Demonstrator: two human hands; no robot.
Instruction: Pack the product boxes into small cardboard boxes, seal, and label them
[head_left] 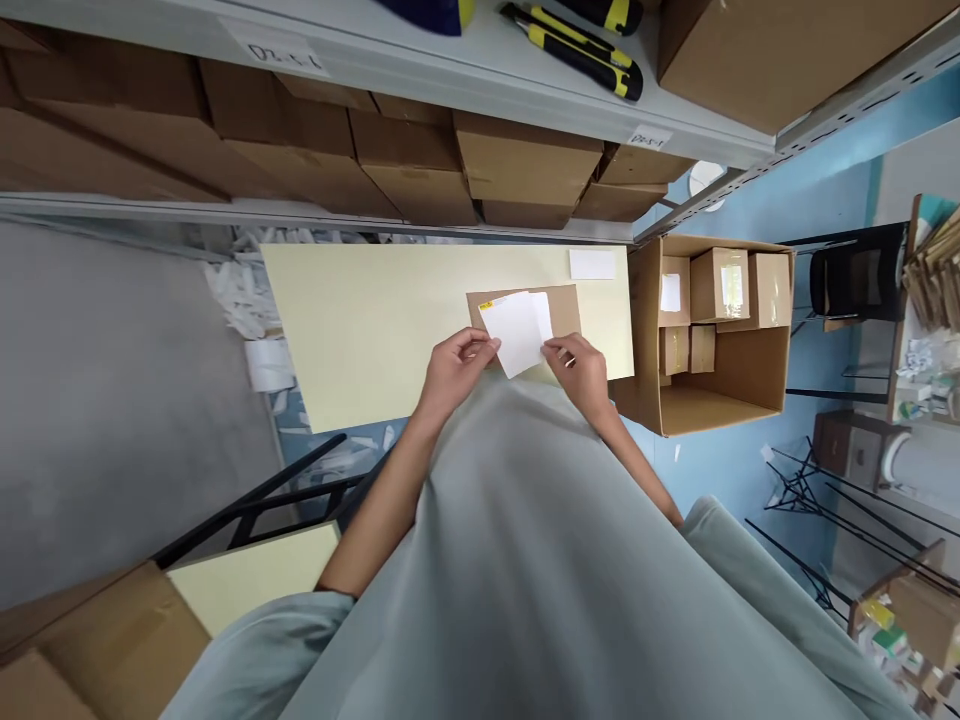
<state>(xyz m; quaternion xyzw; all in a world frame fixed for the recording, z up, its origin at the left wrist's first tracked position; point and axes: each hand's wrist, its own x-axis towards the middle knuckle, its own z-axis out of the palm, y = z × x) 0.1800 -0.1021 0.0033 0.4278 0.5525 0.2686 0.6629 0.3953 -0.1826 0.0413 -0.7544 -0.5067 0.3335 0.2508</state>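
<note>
Between my two hands a white sheet (513, 335) with a small yellow mark at its top left corner lies tilted over a brown cardboard piece (564, 300). My left hand (456, 370) pinches the left edge of that sheet. A second white paper (541, 312) shows behind it on the right. My right hand (581, 372) has its thumb and fingers closed at the lower right edge of the papers; which of the two it grips is too small to tell. All of this is over the pale yellow table (360, 330), close to my shirt.
A white slip (592, 264) lies at the table's back right. An open carton (720, 405) with several small boxes stands right of the table. Above, a metal shelf (450, 75) holds brown boxes and yellow-black cutters (585, 55).
</note>
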